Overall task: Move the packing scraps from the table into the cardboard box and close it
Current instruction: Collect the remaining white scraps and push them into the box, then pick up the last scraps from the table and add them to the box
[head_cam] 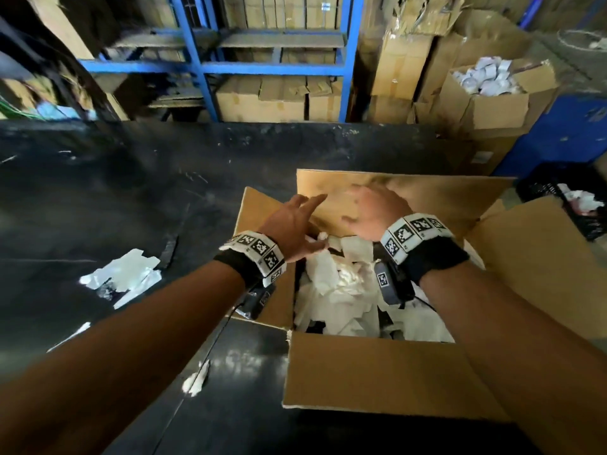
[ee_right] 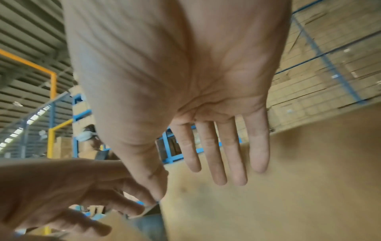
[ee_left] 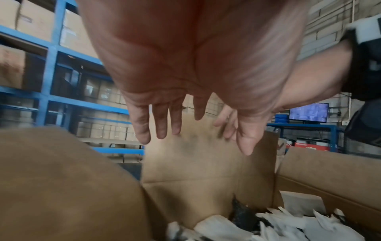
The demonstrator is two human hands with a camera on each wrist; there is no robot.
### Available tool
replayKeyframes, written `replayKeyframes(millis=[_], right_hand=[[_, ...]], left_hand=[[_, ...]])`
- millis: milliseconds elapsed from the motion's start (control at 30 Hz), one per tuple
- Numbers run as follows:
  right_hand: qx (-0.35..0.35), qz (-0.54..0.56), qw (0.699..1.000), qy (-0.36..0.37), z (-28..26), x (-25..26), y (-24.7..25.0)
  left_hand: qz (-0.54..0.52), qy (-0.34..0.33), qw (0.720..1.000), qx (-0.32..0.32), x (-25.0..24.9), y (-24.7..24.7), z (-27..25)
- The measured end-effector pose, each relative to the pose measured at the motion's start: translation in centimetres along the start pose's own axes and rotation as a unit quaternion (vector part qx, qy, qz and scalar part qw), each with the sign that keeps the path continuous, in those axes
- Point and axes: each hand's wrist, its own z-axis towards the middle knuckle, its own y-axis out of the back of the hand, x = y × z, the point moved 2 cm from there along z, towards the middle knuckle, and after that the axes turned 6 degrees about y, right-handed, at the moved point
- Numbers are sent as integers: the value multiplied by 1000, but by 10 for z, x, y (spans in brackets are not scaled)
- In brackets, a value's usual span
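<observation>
Head view: both hands reach over the open box [head_cam: 377,372] toward its far flap [head_cam: 427,195]. Left hand [head_cam: 295,224] and right hand [head_cam: 374,213] are spread, holding nothing. White scraps [head_cam: 341,297] fill the box; more scraps [head_cam: 124,277] lie on the table [head_cam: 164,178].
</observation>
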Motion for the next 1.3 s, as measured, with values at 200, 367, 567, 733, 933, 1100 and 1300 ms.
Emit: replayKeyframes(millis=[200,367,567,733,933,1100,1300], right_hand=[[-58,44,995,61,18,152,-6],[-54,84,986,136,16,275,-41],[-6,145,974,173,-18,365,-157],[129,123,984,9,-89,377,-301],[120,146,979,-76,-121,408,-384],[79,145,986,14,-73,453,-396],[51,147,979,130,-21,464,-384]], left_hand=[[-21,49,995,-79,118,52,-79],[-64,96,986,-122,234,65,-156],[-41,190,977,-87,351,4,-249],[7,347,937,-24,424,-57,-317],[-39,429,901,-50,489,-88,-329],[-44,341,939,-25,484,-108,-307],[-64,276,959,-9,475,-101,-270]])
